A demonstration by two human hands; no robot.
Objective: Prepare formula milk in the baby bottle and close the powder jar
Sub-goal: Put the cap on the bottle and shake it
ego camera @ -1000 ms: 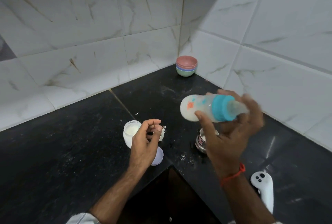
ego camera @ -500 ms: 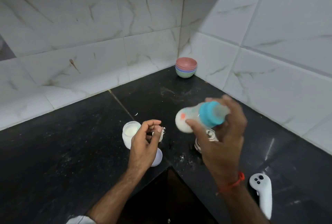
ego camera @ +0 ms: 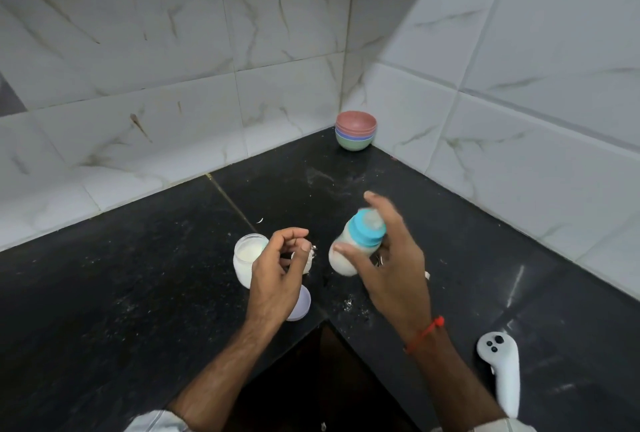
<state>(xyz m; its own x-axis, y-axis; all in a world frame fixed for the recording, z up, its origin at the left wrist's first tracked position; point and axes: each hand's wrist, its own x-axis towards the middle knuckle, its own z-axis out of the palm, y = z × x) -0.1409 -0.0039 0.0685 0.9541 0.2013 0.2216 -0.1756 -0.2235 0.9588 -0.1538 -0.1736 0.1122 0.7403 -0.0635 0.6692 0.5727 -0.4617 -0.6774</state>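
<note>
My right hand (ego camera: 388, 265) is shut on the baby bottle (ego camera: 349, 251), which is blurred by motion. The bottle holds white milk, carries a teal collar with its teat, and tilts with the top up and to the right. To its left, the open powder jar (ego camera: 246, 258) stands on the black counter (ego camera: 156, 275), white powder inside. My left hand (ego camera: 277, 275) hovers loosely curled just right of the jar. A small white thing (ego camera: 306, 262) shows beside its thumb; whether the hand holds it is unclear. The jar's lavender lid (ego camera: 300, 307) lies flat, partly under that hand.
Stacked coloured bowls (ego camera: 356, 131) sit in the tiled corner. A white controller (ego camera: 500, 369) lies at the right front. Spilled powder specks (ego camera: 349, 303) dot the counter near its inner corner edge (ego camera: 325, 322). Something metallic (ego camera: 380, 260) peeks out behind my right hand.
My right hand has swung the bottle from lying sideways higher up to a lower, more upright tilt, closer to the counter. My left hand has stayed by the jar.
</note>
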